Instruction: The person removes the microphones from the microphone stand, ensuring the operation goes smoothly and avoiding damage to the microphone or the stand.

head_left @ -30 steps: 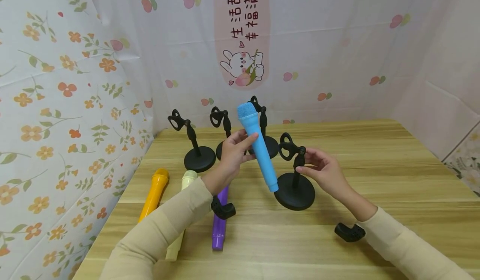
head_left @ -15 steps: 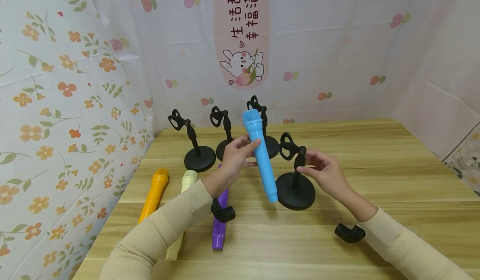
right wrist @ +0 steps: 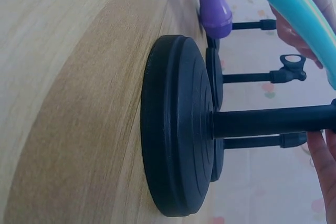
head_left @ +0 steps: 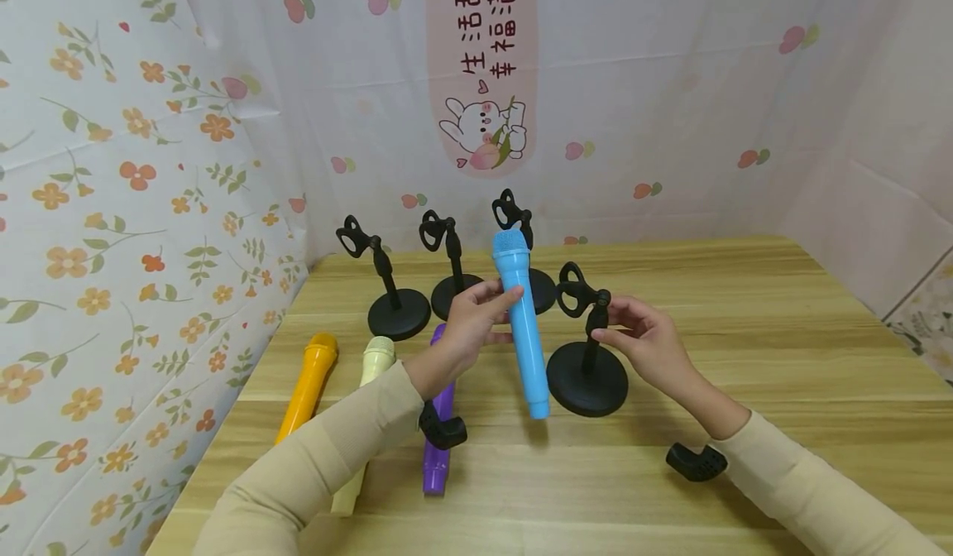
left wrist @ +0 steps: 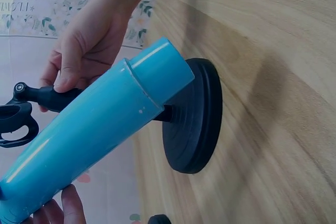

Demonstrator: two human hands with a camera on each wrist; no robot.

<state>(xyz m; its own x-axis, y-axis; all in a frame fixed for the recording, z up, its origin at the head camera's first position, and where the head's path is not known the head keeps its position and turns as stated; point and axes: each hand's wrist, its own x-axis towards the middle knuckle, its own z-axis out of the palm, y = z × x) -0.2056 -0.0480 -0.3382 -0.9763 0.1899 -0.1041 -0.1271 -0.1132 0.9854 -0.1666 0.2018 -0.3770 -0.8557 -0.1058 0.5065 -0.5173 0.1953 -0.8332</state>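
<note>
Left hand (head_left: 467, 324) was curled round the blue microphone (head_left: 521, 324), gripping it below the head and holding it near upright in the air, its butt end hanging just above the bench (head_left: 744, 357). Right hand (head_left: 646, 342) was pinching the stem of the near stand (head_left: 588, 349) just under its clip, fingers closed on the black post; the right wrist view confirmed fingertips on the post and the round base flat on the wood.

Taking the near stand as our landmark: the blue microphone hung just left of it, close to the base but not touching that we could see. Behind the near stand stood three more black stands (head_left: 395, 283), all with bare clips. Well left of it, flat on the bench, lay the orange microphone (head_left: 307, 386), the cream microphone (head_left: 365, 407) and the purple microphone (head_left: 439, 440).

Progress, as we judged it: no microphone was seated in any clip yet, so none of the four was done. The blue one was lifted and beside the clip but not in it; seating it was left, then the three lying ones.
</note>
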